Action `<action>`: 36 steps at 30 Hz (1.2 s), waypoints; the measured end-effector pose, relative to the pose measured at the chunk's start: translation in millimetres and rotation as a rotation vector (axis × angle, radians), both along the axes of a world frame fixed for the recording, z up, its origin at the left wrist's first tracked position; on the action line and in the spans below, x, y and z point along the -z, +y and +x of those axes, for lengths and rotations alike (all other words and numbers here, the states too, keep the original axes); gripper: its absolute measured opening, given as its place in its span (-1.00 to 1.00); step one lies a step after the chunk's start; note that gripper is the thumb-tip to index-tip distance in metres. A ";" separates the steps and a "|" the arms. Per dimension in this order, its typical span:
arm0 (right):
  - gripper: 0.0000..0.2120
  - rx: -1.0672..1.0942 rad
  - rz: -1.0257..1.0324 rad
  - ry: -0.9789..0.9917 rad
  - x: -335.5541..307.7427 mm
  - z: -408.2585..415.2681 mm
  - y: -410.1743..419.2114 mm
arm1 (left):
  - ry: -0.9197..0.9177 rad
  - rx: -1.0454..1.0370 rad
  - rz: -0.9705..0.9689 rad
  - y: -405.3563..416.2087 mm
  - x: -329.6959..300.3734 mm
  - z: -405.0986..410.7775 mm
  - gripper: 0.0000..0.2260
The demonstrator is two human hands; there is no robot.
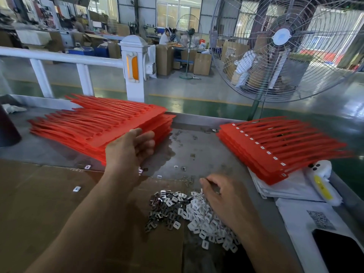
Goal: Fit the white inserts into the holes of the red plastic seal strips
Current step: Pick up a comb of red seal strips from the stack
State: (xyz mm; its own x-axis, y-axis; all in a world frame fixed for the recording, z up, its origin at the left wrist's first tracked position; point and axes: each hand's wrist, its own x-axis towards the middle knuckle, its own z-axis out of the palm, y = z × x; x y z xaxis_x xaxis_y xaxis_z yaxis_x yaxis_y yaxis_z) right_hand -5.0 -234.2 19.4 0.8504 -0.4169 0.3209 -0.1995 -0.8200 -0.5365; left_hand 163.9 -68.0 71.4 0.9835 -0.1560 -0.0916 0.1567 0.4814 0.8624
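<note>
I have one view only, a wide-angle camera worn on my head. It looks forward and down across the near worktable [197, 138], close above my forearms, and takes in the factory floor [177, 89] far beyond.

The red strips [102, 123] at ten o'clock look like smooth matt plastic, the heap of inserts [199, 213] at six mixes white plastic with shiny metal clips, lying on brown matt cardboard [39, 186] over a scuffed, dull-gleaming metal tabletop [197, 142].
</note>
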 end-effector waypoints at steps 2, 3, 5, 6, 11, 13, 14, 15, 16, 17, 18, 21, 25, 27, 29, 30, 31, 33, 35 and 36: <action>-0.73 0.006 0.002 -0.001 -0.3 0.3 0.0 | -0.371 -0.185 0.502 5.6 0.2 2.1 -0.81; -0.73 0.009 0.002 -0.005 -0.4 0.6 0.2 | -0.557 -0.290 0.738 9.3 -2.0 5.6 -0.81; -0.72 0.008 0.004 -0.014 -1.4 0.9 0.6 | -0.781 -0.426 1.130 14.4 -10.3 16.6 -0.81; -0.72 0.007 0.006 -0.018 -1.9 0.7 0.7 | -0.811 -0.424 1.288 15.5 -14.2 24.3 -0.78; -0.67 0.030 0.020 -0.036 -2.1 -0.9 -1.0 | -0.573 -0.097 1.675 20.3 -27.7 61.4 -0.54; -0.67 0.032 0.022 -0.043 -1.7 -0.2 -1.6 | -0.521 0.004 1.686 23.7 -30.5 72.3 -0.53; -0.68 0.029 0.021 -0.044 -1.6 0.5 -1.7 | -0.510 0.046 1.669 25.2 -31.3 76.4 -0.53; -0.68 0.023 0.020 -0.041 -1.4 0.8 -1.3 | -0.504 0.078 1.642 26.6 -32.1 79.6 -0.53; -0.69 0.016 0.021 -0.038 -1.5 1.6 -0.8 | -0.501 0.101 1.612 27.7 -32.6 82.6 -0.53; -0.70 0.009 0.025 -0.036 -1.3 1.9 -0.3 | -0.500 0.117 1.586 29.0 -32.6 85.3 -0.53; -0.70 0.004 0.029 -0.037 -1.3 2.3 0.0 | -0.501 0.132 1.572 29.9 -32.6 87.7 -0.53; -0.71 0.000 0.031 -0.034 -1.3 3.0 -0.3 | -0.520 0.138 1.555 29.9 -32.3 91.1 -0.51; -0.71 -0.005 0.031 -0.028 -3.0 2.3 1.0 | -0.495 0.097 1.455 26.2 -32.0 94.0 -0.44; -0.71 -0.004 0.036 -0.032 -4.1 2.2 1.3 | -0.464 0.089 1.383 22.9 -35.2 91.3 -0.43; -0.72 0.006 0.035 -0.038 -4.5 1.1 0.8 | -0.493 0.038 1.320 17.0 -39.4 82.0 -0.42; -0.72 0.016 0.036 -0.040 -5.0 0.5 0.4 | -0.542 0.003 1.289 12.3 -41.0 74.2 -0.42; -0.73 0.031 0.048 -0.044 -5.6 0.3 0.4 | -0.602 -0.027 1.254 7.0 -42.5 64.5 -0.42; -0.78 0.061 0.111 -0.061 -7.0 0.5 1.2 | -0.713 -0.061 1.198 -4.1 -44.6 42.6 -0.43; -0.84 0.074 0.182 -0.072 -6.4 0.0 1.1 | -0.804 -0.076 1.153 -13.7 -44.1 22.0 -0.45; -0.84 0.074 0.237 -0.089 -5.6 -0.1 -0.3 | -0.842 -0.078 1.128 -17.6 -43.1 12.5 -0.45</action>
State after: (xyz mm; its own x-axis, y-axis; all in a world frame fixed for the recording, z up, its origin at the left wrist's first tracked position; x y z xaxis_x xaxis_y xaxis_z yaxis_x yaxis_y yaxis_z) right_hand -5.1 -234.5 25.0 0.7875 -0.5498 0.2787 -0.1982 -0.6539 -0.7301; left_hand 176.4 -85.6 114.5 0.8083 -0.3373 0.4825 -0.5861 -0.5385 0.6054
